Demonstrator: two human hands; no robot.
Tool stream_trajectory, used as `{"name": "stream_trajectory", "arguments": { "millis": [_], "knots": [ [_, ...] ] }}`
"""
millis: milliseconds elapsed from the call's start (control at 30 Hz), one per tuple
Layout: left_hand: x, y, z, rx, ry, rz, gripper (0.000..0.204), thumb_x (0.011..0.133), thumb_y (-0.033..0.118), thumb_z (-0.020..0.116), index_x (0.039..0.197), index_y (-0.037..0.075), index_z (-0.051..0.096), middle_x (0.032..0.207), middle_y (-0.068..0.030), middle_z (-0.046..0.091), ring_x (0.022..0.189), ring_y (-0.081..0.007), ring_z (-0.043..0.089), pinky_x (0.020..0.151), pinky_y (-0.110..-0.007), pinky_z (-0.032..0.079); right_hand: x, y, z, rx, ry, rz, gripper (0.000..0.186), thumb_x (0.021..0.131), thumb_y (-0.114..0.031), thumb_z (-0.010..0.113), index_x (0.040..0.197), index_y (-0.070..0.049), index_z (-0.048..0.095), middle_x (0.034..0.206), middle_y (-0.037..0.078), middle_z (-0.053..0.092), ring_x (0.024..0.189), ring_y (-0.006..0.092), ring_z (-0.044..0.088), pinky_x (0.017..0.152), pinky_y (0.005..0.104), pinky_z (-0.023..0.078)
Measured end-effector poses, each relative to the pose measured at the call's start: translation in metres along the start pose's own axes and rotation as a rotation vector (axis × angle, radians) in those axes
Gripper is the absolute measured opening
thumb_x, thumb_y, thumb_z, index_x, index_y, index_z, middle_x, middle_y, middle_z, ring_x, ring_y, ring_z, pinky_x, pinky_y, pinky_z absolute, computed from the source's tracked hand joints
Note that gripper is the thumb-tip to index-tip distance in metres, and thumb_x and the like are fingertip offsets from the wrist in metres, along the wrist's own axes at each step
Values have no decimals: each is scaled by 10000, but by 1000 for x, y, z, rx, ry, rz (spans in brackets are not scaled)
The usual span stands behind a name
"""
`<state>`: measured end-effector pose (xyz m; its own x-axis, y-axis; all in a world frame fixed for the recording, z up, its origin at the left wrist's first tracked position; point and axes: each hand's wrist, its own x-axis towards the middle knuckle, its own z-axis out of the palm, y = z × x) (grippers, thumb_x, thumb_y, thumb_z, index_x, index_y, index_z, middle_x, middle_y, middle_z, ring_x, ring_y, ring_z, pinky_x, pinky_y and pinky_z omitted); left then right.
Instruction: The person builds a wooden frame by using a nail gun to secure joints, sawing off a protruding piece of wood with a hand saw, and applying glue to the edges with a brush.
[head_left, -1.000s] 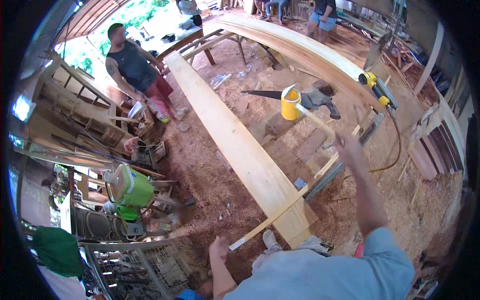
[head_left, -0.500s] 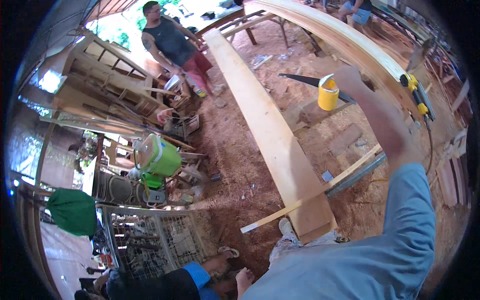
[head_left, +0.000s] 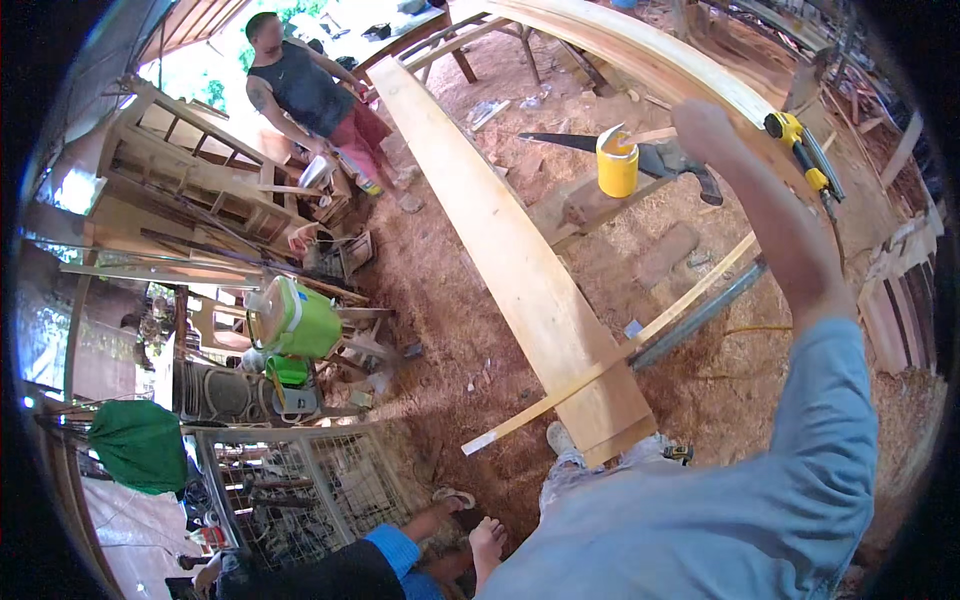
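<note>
- Head view is showing the right hand (head_left: 703, 128) reaching up and away from the body at about one o'clock, fingers curling into a loose fist; whether they are grasping anything I cannot tell, since the knuckles are hiding the palm.
- Just beside that hand, at its nine o'clock, a yellow container (head_left: 617, 162) is standing upright on a low wooden block (head_left: 585, 205), with a thin stick rising from its mouth toward the hand.
- Behind the container a handsaw (head_left: 600, 145) is lying flat, its long axis running nine to three o'clock, blade tip pointing to nine and dark handle sitting right under the hand.
- Only the right hand is near these things; the left hand is not showing.
- Farther out, at the hand's three o'clock, a yellow power tool (head_left: 797, 140) is resting on the curved timber (head_left: 640, 55).
- A long pale plank (head_left: 510, 250) is running from eleven o'clock down to five o'clock, its near end stopping by the person's foot.
- A thin batten (head_left: 610, 355) is crossing over that plank, lying from eight to two o'clock.
- Another person (head_left: 300, 90) is standing well apart at ten o'clock, beside a wooden frame.
</note>
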<state>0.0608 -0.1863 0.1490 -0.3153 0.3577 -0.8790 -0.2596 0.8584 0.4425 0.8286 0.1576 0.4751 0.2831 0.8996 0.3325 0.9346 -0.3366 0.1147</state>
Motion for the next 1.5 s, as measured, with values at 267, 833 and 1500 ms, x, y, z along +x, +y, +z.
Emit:
{"name": "stream_trajectory", "arguments": {
  "millis": [267,833,1500],
  "knots": [
    [-10,17,6,-289,-462,-1,152,969,176,552,988,36,608,960,-117,622,696,-200,554,563,-366,410,-26,13,5,170,21,26,165,794,-77,564,875,-65,707,867,197,674,887,374,651,765,477,506],
    [-17,50,48,134,-26,37,168,935,174,561,882,18,596,803,-81,624,710,-237,603,668,-367,496,-139,40,22,901,11,269,281,745,-168,725,1004,-56,727,733,24,624,660,140,583,598,311,459],
    [21,204,130,444,-684,149,235,912,239,677,896,6,699,832,-72,685,724,-154,635,581,-278,469,-460,-28,-11,1572,879,1157,266,983,-249,582,1224,-137,590,643,-53,486,509,65,481,439,240,401]
  ]
}}
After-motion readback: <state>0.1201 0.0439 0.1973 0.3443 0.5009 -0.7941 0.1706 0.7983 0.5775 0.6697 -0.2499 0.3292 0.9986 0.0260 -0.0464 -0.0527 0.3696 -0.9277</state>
